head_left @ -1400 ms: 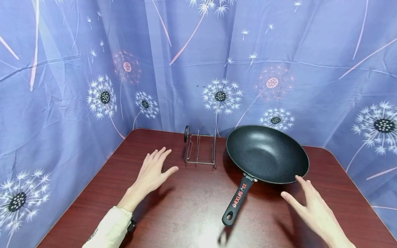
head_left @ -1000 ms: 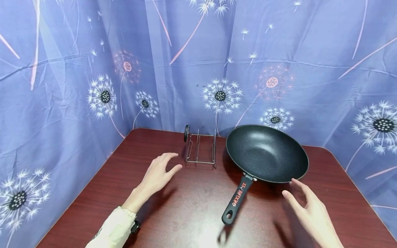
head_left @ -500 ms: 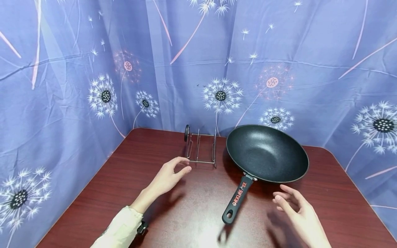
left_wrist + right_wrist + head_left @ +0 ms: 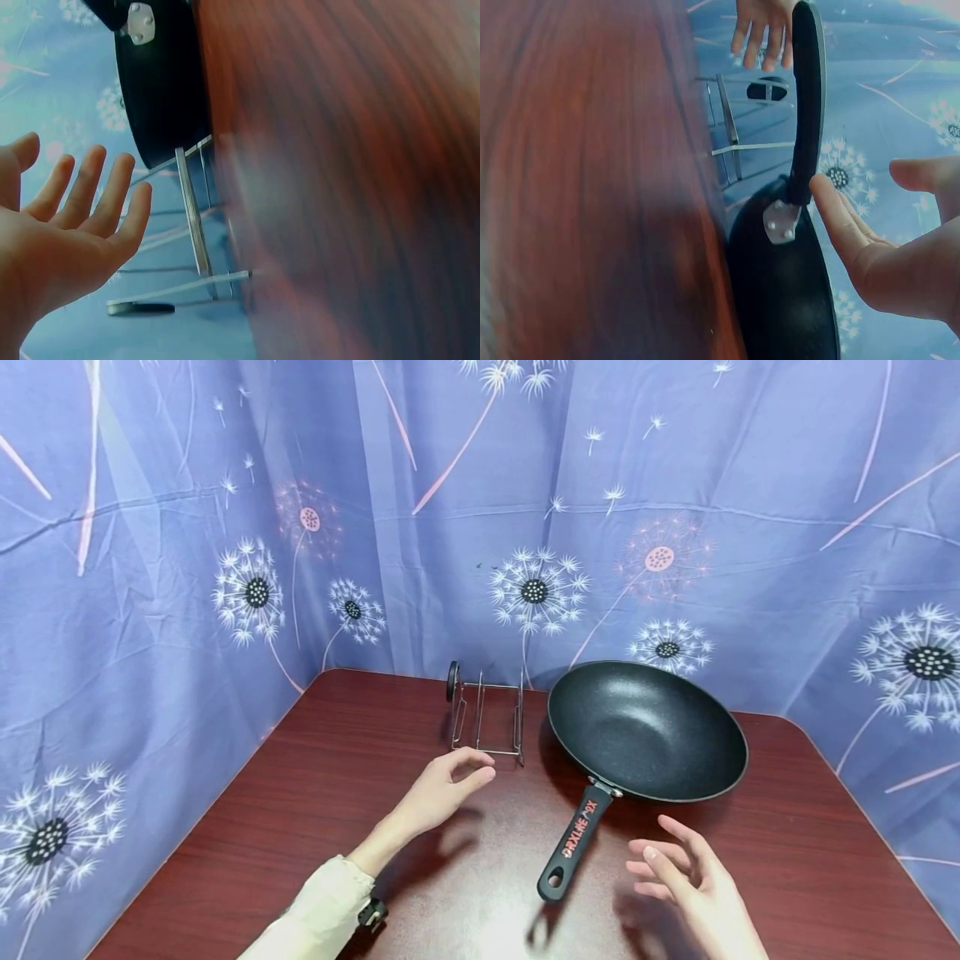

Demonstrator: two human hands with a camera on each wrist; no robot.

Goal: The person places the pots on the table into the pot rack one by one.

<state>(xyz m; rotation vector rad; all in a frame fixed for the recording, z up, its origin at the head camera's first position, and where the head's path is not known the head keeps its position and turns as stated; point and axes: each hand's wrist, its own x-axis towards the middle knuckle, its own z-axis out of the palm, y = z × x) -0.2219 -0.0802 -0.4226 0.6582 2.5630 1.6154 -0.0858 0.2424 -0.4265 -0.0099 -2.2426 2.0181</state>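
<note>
Wok (image 4: 647,729), black and non-stick, sat on the dark red worktop (image 4: 300,793) at about 1 o'clock from the person, its bowl toward the far edge and its black handle (image 4: 573,844) pointing back toward 7 o'clock. Red lettering ran along the handle; it seemed to end in "XO", but the rest was too small to read with confidence. A wire rack (image 4: 486,718), upright and bare, stood just beside the wok at its 9 o'clock, with a small black round knob (image 4: 451,682) at its far left corner.

The left hand (image 4: 442,793) hovered just short of the rack's near edge, fingers loosely curved with the thumb apart, holding nothing. The right hand (image 4: 690,877) hovered at 3 o'clock of the handle, near it but not touching, fingers relaxed and slightly spread; the right wrist view showed the thumb close to the riveted bracket (image 4: 781,222) where handle met bowl.

Judged risks: a grip taken only at the handle's end could let the heavy bowl tip or swing, and the light rack, standing so close, could be knocked or slid by the wok's rim. A dandelion-print blue cloth (image 4: 187,527) enclosed the worktop.
</note>
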